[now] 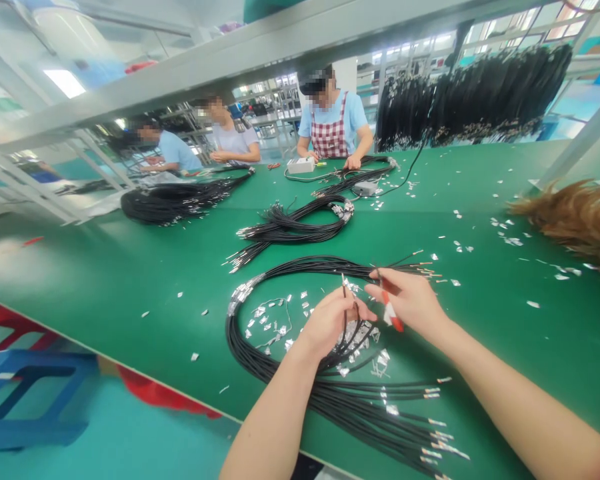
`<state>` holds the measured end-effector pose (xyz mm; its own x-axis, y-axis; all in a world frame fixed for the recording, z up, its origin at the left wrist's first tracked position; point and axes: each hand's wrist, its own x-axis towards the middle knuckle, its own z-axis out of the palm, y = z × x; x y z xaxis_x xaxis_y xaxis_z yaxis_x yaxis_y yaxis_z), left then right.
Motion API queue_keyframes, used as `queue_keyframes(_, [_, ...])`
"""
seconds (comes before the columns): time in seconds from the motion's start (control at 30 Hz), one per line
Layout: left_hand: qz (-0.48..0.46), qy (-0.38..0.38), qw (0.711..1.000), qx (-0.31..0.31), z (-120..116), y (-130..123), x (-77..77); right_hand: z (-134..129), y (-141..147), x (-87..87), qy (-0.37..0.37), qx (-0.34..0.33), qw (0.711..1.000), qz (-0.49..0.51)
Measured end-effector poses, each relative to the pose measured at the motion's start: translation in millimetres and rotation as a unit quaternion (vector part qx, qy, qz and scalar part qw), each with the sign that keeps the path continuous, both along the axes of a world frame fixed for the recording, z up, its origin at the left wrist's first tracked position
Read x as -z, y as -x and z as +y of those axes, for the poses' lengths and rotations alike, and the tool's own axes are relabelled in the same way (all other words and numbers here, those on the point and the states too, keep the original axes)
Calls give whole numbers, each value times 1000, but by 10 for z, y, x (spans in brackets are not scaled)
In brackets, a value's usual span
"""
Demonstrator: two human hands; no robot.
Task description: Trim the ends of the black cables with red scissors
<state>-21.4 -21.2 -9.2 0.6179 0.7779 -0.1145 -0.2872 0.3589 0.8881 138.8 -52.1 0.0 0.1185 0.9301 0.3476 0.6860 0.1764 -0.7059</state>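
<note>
A looped bundle of black cables [250, 360] lies on the green table, with silvery tape [243, 293] around its left bend and stripped ends fanned out at the right. My left hand [333, 320] is closed on a few of the black cables inside the loop, one end pointing up. To its right, my right hand [407, 297] has its thumb and finger near the cable ends and holds a red-handled tool [394, 317] against the palm; the tool's tip is hard to make out. Silvery foil scraps [360, 337] lie beneath and between my hands.
Two more black cable bundles [300, 230] [175, 203] lie farther back. A person in a checked apron [333, 133] works across the table [155, 267], near a grey box [365, 189]. Brown hair [580, 217] shows at the right edge. Blue stool [35, 400] at lower left.
</note>
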Motion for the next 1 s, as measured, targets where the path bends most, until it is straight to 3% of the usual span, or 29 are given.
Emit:
queue_keyframes(0.1, [-18,13,999,-33,-37,-8,-66,-151,-23,-129,54,-54,994,75])
queue_keyframes(0.23, [-9,-37,991,-129,-63,-17,-78,-300,115,-181,198,-191,949,154])
queue_keyframes(0.47, [57,-123,972,-191,-115,-24,-26,-276,234,-75,287,-186,908,241])
queue_keyframes(0.63, [102,-187,957,-198,-154,-30,-43,-305,217,-112,276,-194,896,289])
queue_keyframes(0.77, [90,-193,954,-210,-162,-45,-28,-362,279,-139,255,-200,882,343])
queue_keyframes(0.9, [89,-179,959,-202,-138,-64,21,-392,308,-159,229,-154,893,354])
queue_keyframes(1.0, [101,-205,955,-188,-120,-69,24,-356,238,-222,130,-94,927,340])
